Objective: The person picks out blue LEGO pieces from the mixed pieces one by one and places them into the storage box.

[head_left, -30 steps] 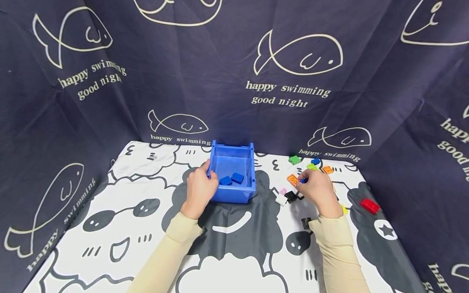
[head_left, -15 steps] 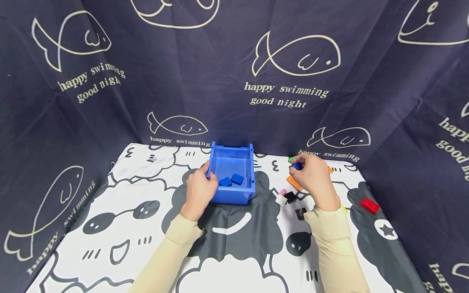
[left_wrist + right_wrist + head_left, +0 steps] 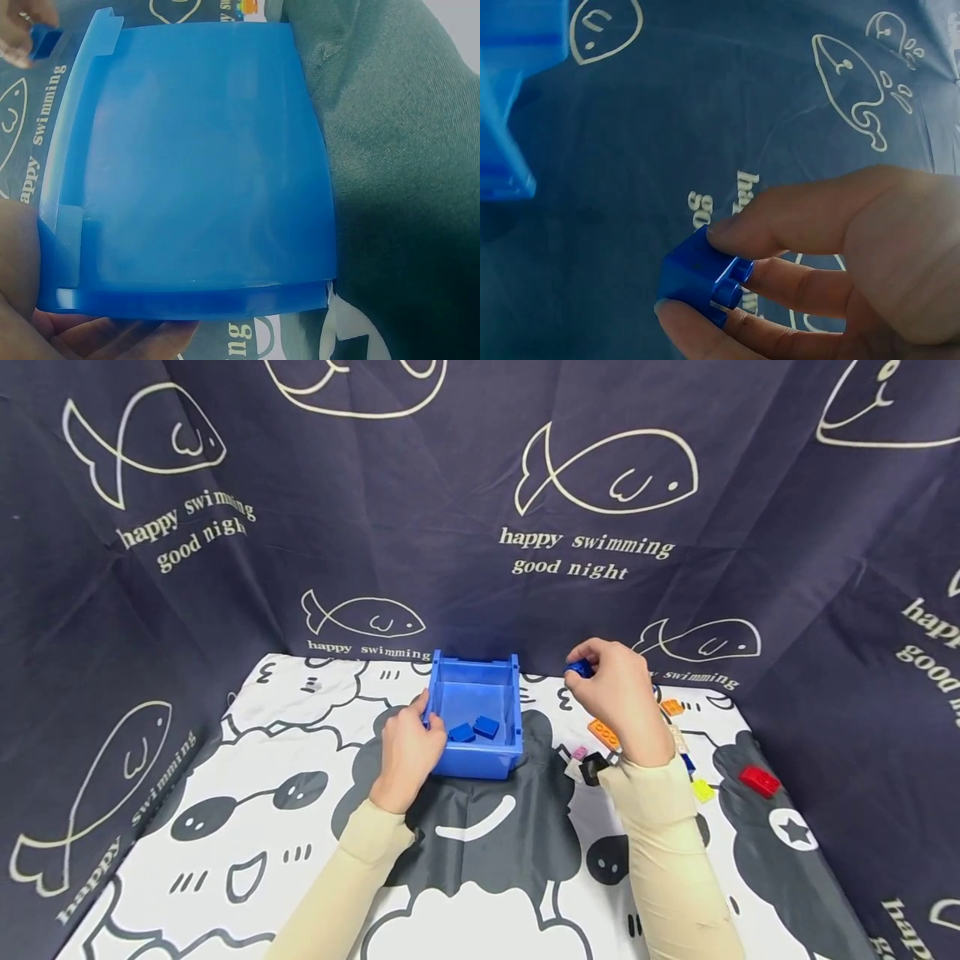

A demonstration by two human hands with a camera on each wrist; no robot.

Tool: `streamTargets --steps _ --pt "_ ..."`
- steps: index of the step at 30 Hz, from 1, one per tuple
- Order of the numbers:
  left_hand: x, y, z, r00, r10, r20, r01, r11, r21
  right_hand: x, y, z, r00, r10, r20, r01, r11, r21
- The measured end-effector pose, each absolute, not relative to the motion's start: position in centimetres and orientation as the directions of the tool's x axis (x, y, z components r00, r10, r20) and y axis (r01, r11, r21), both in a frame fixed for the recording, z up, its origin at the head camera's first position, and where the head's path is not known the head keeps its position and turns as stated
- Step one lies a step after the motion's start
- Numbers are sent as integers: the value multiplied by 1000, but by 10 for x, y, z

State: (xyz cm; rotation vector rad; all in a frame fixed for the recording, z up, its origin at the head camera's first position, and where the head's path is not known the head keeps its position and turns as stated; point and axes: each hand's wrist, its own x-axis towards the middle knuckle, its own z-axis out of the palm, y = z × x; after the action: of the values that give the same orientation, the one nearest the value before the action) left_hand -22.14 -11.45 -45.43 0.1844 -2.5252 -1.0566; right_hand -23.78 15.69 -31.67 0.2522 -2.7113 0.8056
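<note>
My left hand [image 3: 408, 747] grips the left wall of an open blue bin [image 3: 480, 762], thumb and fingers on either side of the wall. Two blue building bricks [image 3: 486, 727] lie on the bin's floor near its front. Raised above the table, right of the bin, my right hand [image 3: 618, 693] pinches a blue building brick [image 3: 701, 277] between thumb and fingers. The brick's studs point toward the palm in the right wrist view. In the left wrist view the bin's outer side [image 3: 210, 157] fills the middle, and the held brick [image 3: 45, 41] shows at the upper left.
On the right of the table lie loose bricks: orange [image 3: 604, 734], another orange [image 3: 671, 707], black [image 3: 593, 768], white [image 3: 573, 770], pink [image 3: 579, 752], yellow [image 3: 702, 790] and red [image 3: 759, 781]. My right arm hides part of this group. A dark fish-print curtain [image 3: 465, 568] hangs behind.
My right hand has lifted the blue brick from among the loose bricks and carried it up and left toward the bin. The left hand and bin stay put.
</note>
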Motion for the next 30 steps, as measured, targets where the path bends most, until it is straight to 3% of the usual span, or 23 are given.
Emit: streamTargets --steps 17,30 --pt "-221 -113 -454 -914 -276 299 23 698 716 -257 100 -312 -959 -102 265 -243 780 -576" --pt "-221 -113 -456 -907 -270 324 33 720 694 -281 66 -345 -985 -166 39 -160 818 -553"
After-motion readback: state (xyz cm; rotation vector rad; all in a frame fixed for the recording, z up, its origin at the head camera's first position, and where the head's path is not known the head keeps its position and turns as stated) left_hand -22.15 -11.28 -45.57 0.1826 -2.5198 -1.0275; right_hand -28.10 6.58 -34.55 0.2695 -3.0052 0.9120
